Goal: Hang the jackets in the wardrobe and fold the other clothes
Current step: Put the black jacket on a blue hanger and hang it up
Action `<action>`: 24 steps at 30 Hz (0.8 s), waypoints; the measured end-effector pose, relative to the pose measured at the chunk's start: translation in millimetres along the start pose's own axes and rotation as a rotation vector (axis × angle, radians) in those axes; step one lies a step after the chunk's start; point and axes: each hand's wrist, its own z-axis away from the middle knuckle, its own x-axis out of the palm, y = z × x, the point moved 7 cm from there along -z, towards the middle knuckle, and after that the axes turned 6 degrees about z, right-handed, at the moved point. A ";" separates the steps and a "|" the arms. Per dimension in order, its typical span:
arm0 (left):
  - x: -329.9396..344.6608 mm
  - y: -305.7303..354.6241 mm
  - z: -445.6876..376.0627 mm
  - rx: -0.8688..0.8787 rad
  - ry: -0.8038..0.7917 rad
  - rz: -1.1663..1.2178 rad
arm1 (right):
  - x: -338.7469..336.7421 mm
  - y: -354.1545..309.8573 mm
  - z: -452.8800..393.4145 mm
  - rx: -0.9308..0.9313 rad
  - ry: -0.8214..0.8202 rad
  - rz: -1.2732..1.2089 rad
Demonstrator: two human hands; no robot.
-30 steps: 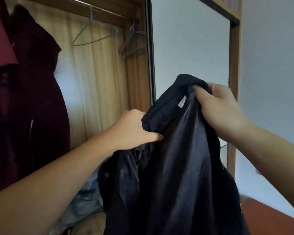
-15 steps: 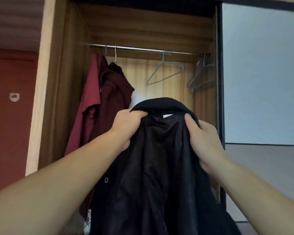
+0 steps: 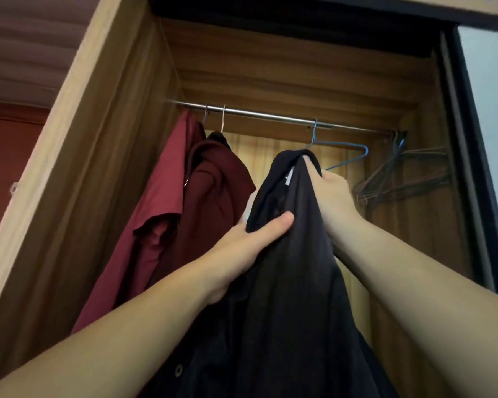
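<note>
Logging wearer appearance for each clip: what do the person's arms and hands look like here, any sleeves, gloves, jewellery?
Both forearms are bare right up to the bottom edge of the frame; no sleeves show. The left hand and right hand wear no gloves. No rings, watch, bracelet or markings are visible on the parts that show. Some fingers of each hand are hidden in dark fabric, so those cannot be checked.

A bedroom at home: an open wooden wardrobe point(image 3: 78, 173) with a metal rail point(image 3: 270, 116), red garments point(image 3: 202, 196) hanging at left, a blue hanger point(image 3: 342, 150) and bunched dark wire hangers point(image 3: 400, 179) at right, beside a red wall point(image 3: 9, 168).
</note>
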 end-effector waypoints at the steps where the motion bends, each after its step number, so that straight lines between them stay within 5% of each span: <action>1: -5.0 -7.6 -9.3 -0.022 -0.024 -0.003 | 8.8 4.0 -8.7 -0.003 -0.016 -0.011; 4: -22.0 -27.0 -35.6 -0.081 -0.045 0.050 | 37.1 19.6 -30.4 0.021 -0.090 -0.046; 12: -66.6 -57.7 -98.8 0.043 0.324 0.056 | 51.2 73.9 -91.9 -0.020 -0.224 0.160; 15: -76.5 -63.1 -128.1 0.084 0.431 -0.034 | 20.3 66.1 -118.7 -0.314 -0.085 0.486; 19: -81.2 -60.0 -172.8 0.134 0.517 -0.124 | -11.8 44.0 -152.0 -0.856 0.195 1.384; 24: -65.7 -47.6 -229.3 0.164 0.530 -0.204 | -37.1 46.0 -221.4 -0.818 0.313 1.850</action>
